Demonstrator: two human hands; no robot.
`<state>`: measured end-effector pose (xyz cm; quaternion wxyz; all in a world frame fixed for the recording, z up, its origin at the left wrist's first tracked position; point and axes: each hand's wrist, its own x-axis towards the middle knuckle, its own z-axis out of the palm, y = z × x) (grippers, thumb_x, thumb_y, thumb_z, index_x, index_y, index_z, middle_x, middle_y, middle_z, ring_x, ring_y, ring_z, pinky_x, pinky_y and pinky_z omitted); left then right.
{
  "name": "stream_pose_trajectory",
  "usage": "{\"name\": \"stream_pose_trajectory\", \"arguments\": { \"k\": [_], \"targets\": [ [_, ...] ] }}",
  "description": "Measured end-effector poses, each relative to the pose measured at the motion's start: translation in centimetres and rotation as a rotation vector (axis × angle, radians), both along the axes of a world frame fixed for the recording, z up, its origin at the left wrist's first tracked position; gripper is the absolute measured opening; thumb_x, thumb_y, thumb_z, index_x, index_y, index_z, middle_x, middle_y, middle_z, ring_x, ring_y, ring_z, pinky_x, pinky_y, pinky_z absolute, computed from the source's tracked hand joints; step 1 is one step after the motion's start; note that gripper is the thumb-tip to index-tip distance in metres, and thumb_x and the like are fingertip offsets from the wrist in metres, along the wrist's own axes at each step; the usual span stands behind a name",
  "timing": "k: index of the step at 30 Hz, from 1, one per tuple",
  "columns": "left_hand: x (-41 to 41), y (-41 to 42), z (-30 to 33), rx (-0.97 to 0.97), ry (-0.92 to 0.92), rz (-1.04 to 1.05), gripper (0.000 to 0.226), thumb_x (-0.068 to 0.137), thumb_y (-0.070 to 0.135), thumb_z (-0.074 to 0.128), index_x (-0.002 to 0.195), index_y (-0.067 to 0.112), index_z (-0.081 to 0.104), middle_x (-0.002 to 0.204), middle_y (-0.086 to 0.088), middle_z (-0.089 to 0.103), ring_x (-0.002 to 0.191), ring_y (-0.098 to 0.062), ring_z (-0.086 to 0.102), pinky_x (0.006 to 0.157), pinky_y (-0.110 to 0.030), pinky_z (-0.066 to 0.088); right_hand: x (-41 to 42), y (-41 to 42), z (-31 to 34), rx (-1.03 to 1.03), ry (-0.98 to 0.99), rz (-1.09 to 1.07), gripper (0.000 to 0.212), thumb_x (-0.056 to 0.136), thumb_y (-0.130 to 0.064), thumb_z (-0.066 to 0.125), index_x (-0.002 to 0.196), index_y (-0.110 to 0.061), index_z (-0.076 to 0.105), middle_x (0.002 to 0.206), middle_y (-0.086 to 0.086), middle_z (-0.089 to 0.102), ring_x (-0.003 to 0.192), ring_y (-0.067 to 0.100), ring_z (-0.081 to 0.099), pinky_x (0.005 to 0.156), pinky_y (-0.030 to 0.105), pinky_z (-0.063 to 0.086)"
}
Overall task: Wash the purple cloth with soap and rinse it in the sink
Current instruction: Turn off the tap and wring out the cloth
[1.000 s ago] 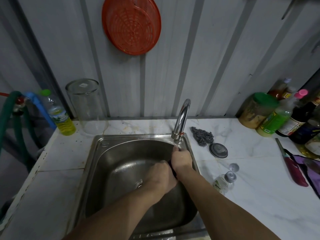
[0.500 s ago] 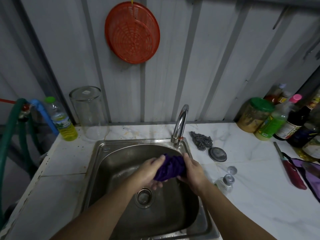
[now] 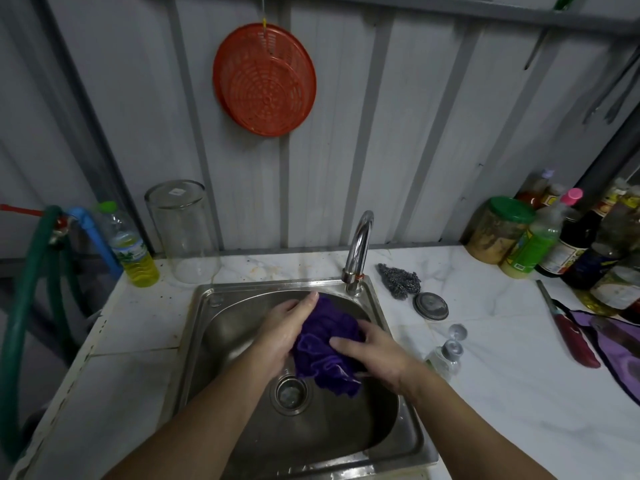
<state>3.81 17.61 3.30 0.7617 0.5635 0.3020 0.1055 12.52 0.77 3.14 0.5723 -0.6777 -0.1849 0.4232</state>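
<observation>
Head view: both hands (image 3: 372,355) bunch purple cloth (image 3: 325,348); bottle labels unreadable

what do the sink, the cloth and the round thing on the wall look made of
Sink: likely stainless steel, a brushed grey basin with soft reflections.
Cloth: looks like soft purple fabric, possibly microfibre, bunched in folds between both hands.
Round thing: apparently moulded orange plastic, a matte ribbed grid of slots, hanging by a cord.

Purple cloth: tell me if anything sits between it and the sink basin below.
Nothing visible does. The purple cloth is bunched between the left hand and the right hand, held over the sink just above the drain, with only bare steel beneath it.
</observation>
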Motion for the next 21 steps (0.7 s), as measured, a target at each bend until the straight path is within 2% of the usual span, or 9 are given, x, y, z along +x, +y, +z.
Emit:
{"name": "stream_pose_trajectory", "arguments": {
  "k": [3, 5, 7, 8, 10, 12, 15, 18, 21],
  "targets": [
    [-0.4, 0.0, 0.4, -0.218, -0.082, -0.03, 0.074, 0.067, 0.059, 0.085, 0.118, 0.007, 0.072, 0.114, -0.02, 0.076, 0.106, -0.038, 0.072, 0.088, -0.048, 0.06, -0.9, 0.2, -0.1, 0.064, -0.001, -0.085, 0.013, 0.092, -0.01, 0.07, 0.105, -0.012, 0.071, 0.095, 0.012, 0.08, 0.084, 0.025, 0.077, 0.072, 0.031, 0.061],
    [-1.1, -0.4, 0.2, -0.283, -0.106, -0.104, 0.056, 0.078, 0.043, 0.08, 0.121, 0.008, 0.071, 0.114, -0.017, 0.077, 0.103, -0.033, 0.074, 0.076, -0.038, 0.062, -1.3, 0.2, -0.2, 0.168, 0.042, -0.228, 0.013, 0.095, -0.007, 0.066, 0.105, -0.011, 0.071, 0.098, 0.018, 0.079, 0.088, 0.032, 0.076, 0.078, 0.039, 0.061],
    [-1.9, -0.7, -0.1, -0.301, -0.108, -0.179, 0.053, 0.079, 0.025, 0.08, 0.126, 0.006, 0.067, 0.11, -0.016, 0.077, 0.095, -0.03, 0.075, 0.075, -0.039, 0.062, -1.5, -0.1, -0.2, 0.249, 0.118, -0.286, 0.016, 0.094, -0.008, 0.066, 0.11, -0.008, 0.07, 0.105, 0.024, 0.076, 0.096, 0.04, 0.074, 0.084, 0.047, 0.061],
    [-2.2, -0.8, -0.4, -0.324, -0.117, -0.216, 0.052, 0.079, 0.015, 0.08, 0.128, 0.008, 0.065, 0.111, -0.017, 0.077, 0.096, -0.031, 0.073, 0.082, -0.046, 0.061, -1.6, -0.2, -0.1, 0.265, 0.164, -0.307, 0.02, 0.093, -0.009, 0.068, 0.112, -0.006, 0.069, 0.107, 0.025, 0.075, 0.098, 0.041, 0.073, 0.082, 0.047, 0.062],
    [-2.7, -0.9, -0.4, -0.391, -0.147, -0.221, 0.056, 0.076, -0.006, 0.07, 0.128, 0.014, 0.065, 0.115, -0.019, 0.075, 0.101, -0.037, 0.07, 0.094, -0.058, 0.053, -1.6, -0.7, 0.2, 0.241, 0.251, -0.36, 0.031, 0.087, -0.014, 0.074, 0.116, -0.005, 0.066, 0.104, 0.02, 0.077, 0.09, 0.035, 0.075, 0.059, 0.037, 0.062],
    [-3.2, -0.7, -0.3, -0.412, -0.155, -0.179, 0.067, 0.072, -0.017, 0.054, 0.129, 0.015, 0.063, 0.113, -0.017, 0.074, 0.103, -0.038, 0.067, 0.092, -0.054, 0.052, -1.6, -1.2, 0.3, 0.227, 0.35, -0.401, 0.049, 0.076, -0.018, 0.083, 0.119, -0.005, 0.065, 0.094, 0.015, 0.076, 0.075, 0.025, 0.075, 0.044, 0.027, 0.055],
    [-3.9, -1.2, 0.2, -0.426, -0.13, -0.227, 0.057, 0.077, -0.008, 0.06, 0.132, 0.009, 0.061, 0.117, -0.019, 0.072, 0.105, -0.038, 0.067, 0.089, -0.05, 0.053, -2.2, -2.2, 0.3, 0.27, 0.433, -0.364, 0.064, 0.066, -0.015, 0.091, 0.122, -0.001, 0.063, 0.097, 0.019, 0.074, 0.077, 0.027, 0.074, 0.048, 0.029, 0.058],
    [-4.1, -2.9, 0.4, -0.355, -0.027, -0.228, 0.032, 0.092, 0.01, 0.065, 0.124, 0.011, 0.066, 0.113, -0.017, 0.077, 0.102, -0.034, 0.074, 0.083, -0.044, 0.06, -3.2, -3.4, 0.2, 0.265, 0.374, -0.253, 0.058, 0.072, -0.01, 0.09, 0.123, -0.003, 0.063, 0.117, 0.025, 0.071, 0.102, 0.042, 0.071, 0.066, 0.044, 0.063],
    [-4.0, -4.7, -0.5, -0.302, 0.061, -0.181, 0.037, 0.088, 0.005, 0.071, 0.123, 0.014, 0.065, 0.106, -0.014, 0.079, 0.096, -0.032, 0.076, 0.076, -0.041, 0.063, -4.2, -5.2, -0.2, 0.217, 0.273, -0.314, 0.046, 0.082, 0.003, 0.075, 0.126, -0.003, 0.06, 0.119, 0.028, 0.07, 0.105, 0.047, 0.069, 0.068, 0.049, 0.065]
  ]
}}
